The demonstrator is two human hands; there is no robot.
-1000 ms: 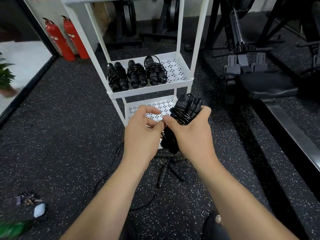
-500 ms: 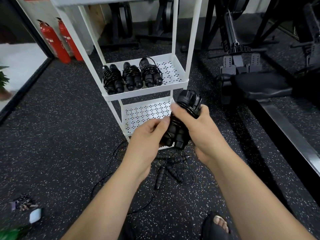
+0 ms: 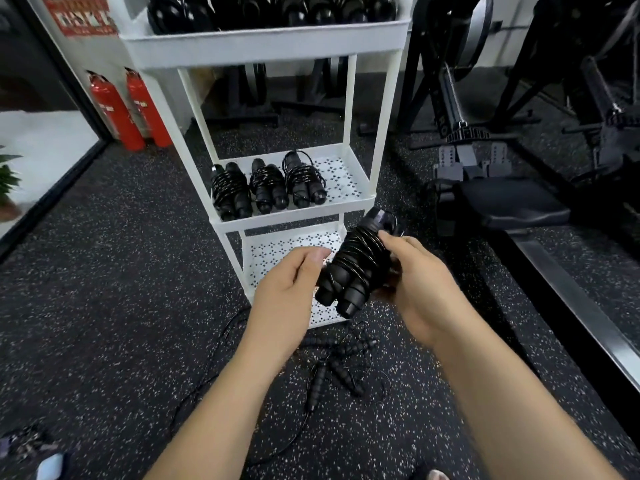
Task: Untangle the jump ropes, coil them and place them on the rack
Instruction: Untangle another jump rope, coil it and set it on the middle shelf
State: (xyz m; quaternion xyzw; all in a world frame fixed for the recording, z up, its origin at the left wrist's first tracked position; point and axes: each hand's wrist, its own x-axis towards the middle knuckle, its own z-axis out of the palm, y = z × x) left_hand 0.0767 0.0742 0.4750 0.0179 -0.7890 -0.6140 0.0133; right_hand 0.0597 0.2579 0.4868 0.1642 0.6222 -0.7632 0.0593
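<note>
Black coiled jump rope (image 3: 356, 268) held before the rack (image 3: 377, 109)'s bottom shelf (image 3: 277, 251)

The right hand (image 3: 419, 282) curled round it, thumb across the windings; the left hand (image 3: 287, 289) pinched its near side. Three wound ropes (image 3: 266, 188) lay on the middle shelf (image 3: 343, 181); tangled ropes (image 3: 336, 365) lay on the floor (image 3: 121, 271).

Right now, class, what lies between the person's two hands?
In the head view, a coiled jump rope, cord wound round both handles, lies between the left hand and the right hand; both hold it.
</note>
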